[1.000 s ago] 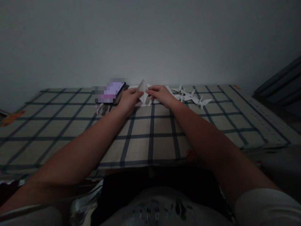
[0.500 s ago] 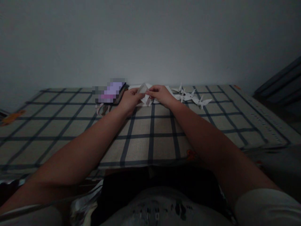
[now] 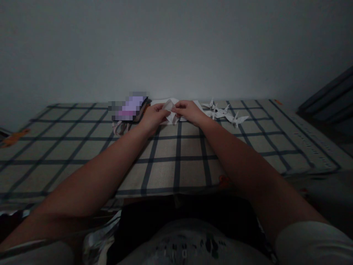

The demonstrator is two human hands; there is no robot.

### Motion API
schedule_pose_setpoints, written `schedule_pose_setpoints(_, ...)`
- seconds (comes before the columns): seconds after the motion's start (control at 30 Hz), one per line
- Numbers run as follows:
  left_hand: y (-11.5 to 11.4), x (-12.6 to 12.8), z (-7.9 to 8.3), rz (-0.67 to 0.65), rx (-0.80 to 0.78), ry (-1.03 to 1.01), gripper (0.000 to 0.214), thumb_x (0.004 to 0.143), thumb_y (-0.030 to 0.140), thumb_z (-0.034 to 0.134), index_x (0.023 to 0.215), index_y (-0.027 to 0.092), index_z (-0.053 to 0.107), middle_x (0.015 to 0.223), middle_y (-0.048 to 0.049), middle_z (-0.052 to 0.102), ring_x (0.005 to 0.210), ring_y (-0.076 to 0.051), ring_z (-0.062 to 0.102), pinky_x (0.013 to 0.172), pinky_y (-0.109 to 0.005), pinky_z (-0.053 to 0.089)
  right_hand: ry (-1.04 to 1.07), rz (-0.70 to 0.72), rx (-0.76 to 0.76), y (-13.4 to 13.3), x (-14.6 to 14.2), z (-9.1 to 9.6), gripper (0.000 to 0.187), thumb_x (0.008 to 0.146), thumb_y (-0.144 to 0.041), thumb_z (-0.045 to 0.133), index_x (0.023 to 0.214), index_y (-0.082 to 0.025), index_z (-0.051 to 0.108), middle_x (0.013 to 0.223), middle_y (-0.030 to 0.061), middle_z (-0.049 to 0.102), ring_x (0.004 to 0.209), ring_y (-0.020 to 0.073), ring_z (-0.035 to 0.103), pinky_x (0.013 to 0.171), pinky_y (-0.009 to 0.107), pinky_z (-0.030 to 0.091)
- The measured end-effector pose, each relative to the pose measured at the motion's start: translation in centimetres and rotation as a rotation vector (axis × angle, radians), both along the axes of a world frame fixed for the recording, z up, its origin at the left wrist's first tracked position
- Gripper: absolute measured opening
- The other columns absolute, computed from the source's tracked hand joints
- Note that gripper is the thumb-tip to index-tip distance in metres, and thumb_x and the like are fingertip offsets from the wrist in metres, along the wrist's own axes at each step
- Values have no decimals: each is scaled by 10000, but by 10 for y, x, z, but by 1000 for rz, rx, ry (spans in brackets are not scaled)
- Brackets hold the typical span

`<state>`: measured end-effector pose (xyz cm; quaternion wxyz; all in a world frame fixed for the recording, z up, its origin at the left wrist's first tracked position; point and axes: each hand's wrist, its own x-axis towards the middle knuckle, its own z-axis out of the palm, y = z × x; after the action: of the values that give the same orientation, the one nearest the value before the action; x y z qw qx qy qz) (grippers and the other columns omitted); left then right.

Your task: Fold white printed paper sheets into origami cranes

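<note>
A piece of folded white paper (image 3: 171, 106) is held between both hands near the far edge of the table. My left hand (image 3: 154, 115) grips its left side, thumb towards the middle. From the right, my right hand (image 3: 188, 110) pinches the paper's edge between thumb and fingertips. More white paper (image 3: 160, 101) lies flat beneath and behind the hands. Several folded paper cranes (image 3: 235, 118) sit to the right of my right hand. Fine creases in the held paper are too dim to make out.
A phone (image 3: 131, 107) with a lit, blurred screen rests at an angle left of my left hand, a pale strap (image 3: 120, 128) beside it. A checked cloth (image 3: 165, 147) covers the table. Behind the table rises a plain wall (image 3: 176, 48).
The upper flap of the folded paper has shifted slightly and sits a little lower between my fingers. Both hands have barely moved; the cranes and phone stay where they were.
</note>
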<state>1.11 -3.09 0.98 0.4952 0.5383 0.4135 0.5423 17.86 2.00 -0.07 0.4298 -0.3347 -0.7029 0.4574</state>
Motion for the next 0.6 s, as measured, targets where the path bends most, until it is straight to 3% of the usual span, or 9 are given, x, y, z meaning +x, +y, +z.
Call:
schedule_pose_setpoints(0.33, 0, 0, -1, -16, 9, 80, 362, 608, 166, 737, 967, 140, 704, 831, -15, 698, 699, -127, 635, 693, -251, 514, -16, -46, 46, -2, -1, 3, 107, 773, -205, 709, 819, -149, 631, 720, -15, 620, 630, 94, 554, 627, 237, 446)
schedule_pose_setpoints(0.6, 3, -1, -5, -56, -21, 81, 357, 632, 192, 746, 979, 147, 674, 848, -31, 689, 735, -157, 659, 694, -280, 536, 39, -34, 80, 2, -2, -2, 137, 756, -191, 718, 827, -172, 602, 750, -22, 623, 676, 105, 587, 638, 238, 479)
